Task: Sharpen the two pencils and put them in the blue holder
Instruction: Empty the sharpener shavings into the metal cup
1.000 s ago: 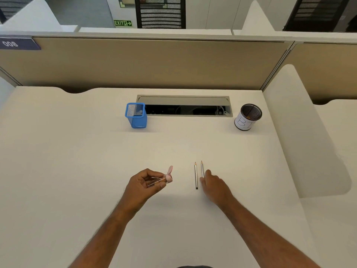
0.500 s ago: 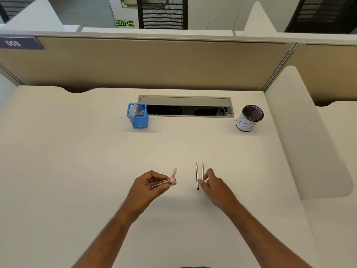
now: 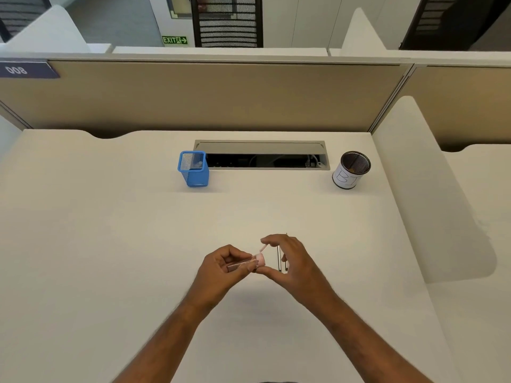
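My left hand (image 3: 221, 268) grips a small clear sharpener (image 3: 258, 261) with a pink end, its thin lid flipped up. My right hand (image 3: 297, 261) is curled around that pink end with fingers apart: the forefinger is at the raised lid's tip and the thumb just under the cap. The two pencils (image 3: 279, 258) lie side by side on the desk beneath my right hand, mostly hidden by its fingers. The blue mesh holder (image 3: 193, 170) stands upright far back on the desk, left of centre.
A round black mesh cup with a white label (image 3: 349, 171) stands at the back right. An open cable slot (image 3: 262, 158) runs between the two holders. A tan partition (image 3: 221, 98) closes the back, and a white divider (image 3: 428, 203) borders the right side.
My right hand has left the pencils and moved left to the sharpener's pink end. My left hand has brought the sharpener slightly right, towards it. The pencils stay on the desk.
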